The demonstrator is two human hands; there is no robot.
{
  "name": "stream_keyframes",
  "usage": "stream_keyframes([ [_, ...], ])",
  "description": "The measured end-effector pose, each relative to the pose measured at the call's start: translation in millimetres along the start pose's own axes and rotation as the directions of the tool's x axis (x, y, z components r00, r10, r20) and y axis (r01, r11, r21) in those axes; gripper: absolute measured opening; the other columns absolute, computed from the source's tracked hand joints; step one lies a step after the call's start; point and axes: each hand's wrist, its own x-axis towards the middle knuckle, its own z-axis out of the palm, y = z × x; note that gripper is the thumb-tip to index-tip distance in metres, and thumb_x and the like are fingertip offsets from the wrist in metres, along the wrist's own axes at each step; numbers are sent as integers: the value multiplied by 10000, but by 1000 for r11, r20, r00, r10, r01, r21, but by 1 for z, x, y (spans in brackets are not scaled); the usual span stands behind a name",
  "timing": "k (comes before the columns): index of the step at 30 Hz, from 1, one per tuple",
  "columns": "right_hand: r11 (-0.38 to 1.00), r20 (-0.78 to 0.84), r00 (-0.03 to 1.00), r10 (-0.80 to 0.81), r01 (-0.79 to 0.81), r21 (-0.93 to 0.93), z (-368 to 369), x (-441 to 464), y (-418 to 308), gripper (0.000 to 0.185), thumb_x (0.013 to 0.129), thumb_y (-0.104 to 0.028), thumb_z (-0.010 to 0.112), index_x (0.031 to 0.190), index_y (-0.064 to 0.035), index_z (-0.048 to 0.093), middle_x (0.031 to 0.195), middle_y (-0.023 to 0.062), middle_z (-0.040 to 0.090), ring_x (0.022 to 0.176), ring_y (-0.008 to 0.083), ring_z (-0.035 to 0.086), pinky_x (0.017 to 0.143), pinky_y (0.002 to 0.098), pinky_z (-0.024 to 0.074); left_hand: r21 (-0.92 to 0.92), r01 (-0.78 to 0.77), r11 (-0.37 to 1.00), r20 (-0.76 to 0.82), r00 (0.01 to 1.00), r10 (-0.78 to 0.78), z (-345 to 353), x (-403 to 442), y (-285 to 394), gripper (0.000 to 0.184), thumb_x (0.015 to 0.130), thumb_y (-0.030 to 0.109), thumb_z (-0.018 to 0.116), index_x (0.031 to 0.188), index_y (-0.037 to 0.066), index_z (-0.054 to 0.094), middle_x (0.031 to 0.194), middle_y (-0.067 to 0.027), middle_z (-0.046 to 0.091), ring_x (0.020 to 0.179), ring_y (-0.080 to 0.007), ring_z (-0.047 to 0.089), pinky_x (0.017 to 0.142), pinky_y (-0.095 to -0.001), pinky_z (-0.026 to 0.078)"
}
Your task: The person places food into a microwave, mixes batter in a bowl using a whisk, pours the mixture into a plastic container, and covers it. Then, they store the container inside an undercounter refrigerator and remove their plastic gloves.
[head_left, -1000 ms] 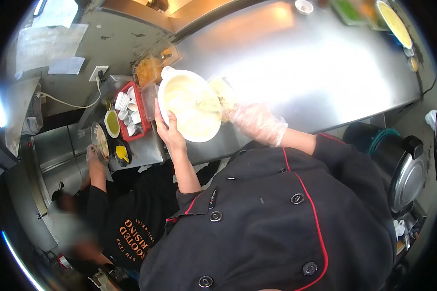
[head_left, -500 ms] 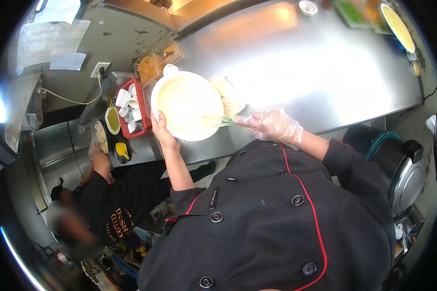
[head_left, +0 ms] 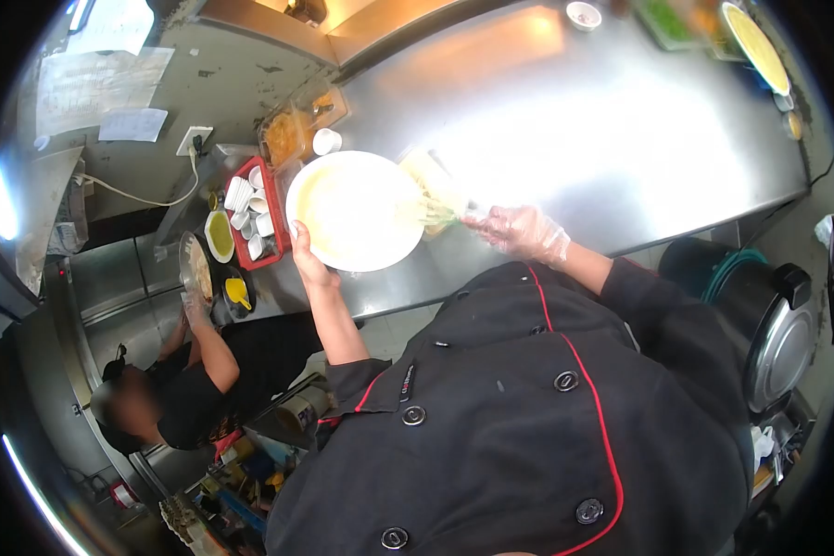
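Observation:
My bare left hand [head_left: 313, 259] grips the lower left rim of a wide white bowl [head_left: 361, 248], held above the steel counter. Glare washes out most of the pale inside of the bowl. On the right, my right hand [head_left: 525, 233], in a clear plastic glove, closes round a slim tool with a green part and pale strands [head_left: 440, 213]. The tool's pale end is at the bowl's right edge; whether it touches is unclear. Partly behind the bowl lies a container of pale food [head_left: 429, 171].
Left of the bowl stand a red basket [head_left: 273, 255] of small white cups, an orange-filled tub [head_left: 285, 137], a green-filled dish [head_left: 219, 236] and a white cup [head_left: 326, 141]. A co-worker [head_left: 236, 371] holds a round dish [head_left: 195, 264]. A large pot [head_left: 769, 315] stands right.
The tool has drawn back from over the bowl to its right edge. The bowl has dropped slightly. At the left, the co-worker has shifted, dish in hand.

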Motion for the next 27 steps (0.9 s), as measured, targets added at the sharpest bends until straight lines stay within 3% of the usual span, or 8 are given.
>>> stream_keyframes([
  [4,996,-70,994,85,-85,-9,0,6,16,541,836,-194,697,1345,-299,548,728,31,536,530,211,566,482,340,511,-29,50,998,3,999,-50,-7,1,-3,588,1013,444,428,1385,-10,397,1299,-142,553,1150,-256,583,948,-378,489],
  [7,997,-62,998,17,-21,-76,-11,11,1,519,844,-193,691,1336,-292,559,728,34,536,544,209,569,485,339,506,-15,46,999,-39,998,-46,-8,0,-3,603,1012,458,425,1380,-18,398,1302,-142,552,1151,-255,584,948,-375,490],
  [10,999,-12,1000,-14,14,36,-11,6,-6,518,849,-198,686,1342,-286,554,731,37,537,560,210,575,494,335,511,-36,69,997,-19,997,-69,-5,-4,2,606,1012,461,424,1381,-19,396,1301,-143,551,1152,-255,583,948,-375,490],
  [13,998,-90,996,28,-33,-55,4,6,13,559,859,-229,675,1382,-320,500,724,48,541,533,224,571,468,360,499,-21,54,998,-18,998,-55,-4,-4,3,588,1013,448,429,1376,-14,407,1292,-143,556,1136,-254,589,940,-375,491],
  [19,997,44,999,17,-14,-75,-22,29,-25,335,915,-262,590,1250,-251,584,730,49,570,539,237,589,456,358,498,89,-55,995,-90,994,63,12,-13,4,516,1020,387,447,1352,-9,439,1296,-145,551,1140,-241,576,950,-360,476],
  [20,988,116,993,-3,20,-152,-31,34,-42,266,915,-222,554,1175,-210,609,715,37,571,535,220,598,450,350,497,122,-76,990,-85,993,87,17,-15,5,507,1020,365,455,1365,-7,432,1308,-148,542,1149,-239,569,958,-359,470],
  [23,951,193,981,11,50,-306,-26,42,-57,437,893,-154,569,1315,-264,542,730,64,557,486,188,574,402,361,465,216,-138,967,-58,986,154,29,-21,9,496,1019,304,478,1407,4,405,1342,-156,518,1177,-233,547,982,-355,451],
  [27,833,83,996,9,39,-552,-26,47,-43,304,875,-135,522,1163,-159,613,665,36,567,524,167,595,420,321,468,285,-196,938,-29,977,212,43,-32,7,537,1011,271,503,1462,21,356,1380,-163,489,1211,-227,521,1014,-350,424],
])
